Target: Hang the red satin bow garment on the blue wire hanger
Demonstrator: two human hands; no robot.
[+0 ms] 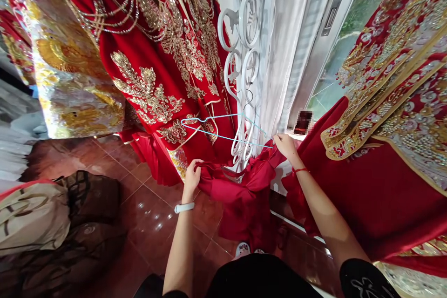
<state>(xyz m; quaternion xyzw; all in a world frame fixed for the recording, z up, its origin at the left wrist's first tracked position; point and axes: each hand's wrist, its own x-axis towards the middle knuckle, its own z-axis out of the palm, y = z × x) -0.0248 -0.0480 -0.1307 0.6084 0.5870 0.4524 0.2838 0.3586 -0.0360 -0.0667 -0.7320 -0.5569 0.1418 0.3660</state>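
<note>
Red satin garment (240, 200) bunched just beside the white scrollwork rack (242, 84). Left hand (192, 179) closed on its edge; right hand (286, 146) pinching its upper edge at the tip of a light-blue wire hanger (223, 129), which crosses the rack. Gold-embroidered red gown (157, 70) hangs left of rack, second embroidered red gown (394, 116) right.

red cloth (223, 186) hides the left hand's (192, 179) fingertips; a dark object (303, 123) is pixelated past telling.

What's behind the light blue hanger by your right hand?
Behind the light blue hanger are a red gown with gold embroidery and white scrolled metalwork. The right hand covers the hanger's end; anything behind the gown is hidden.
</note>
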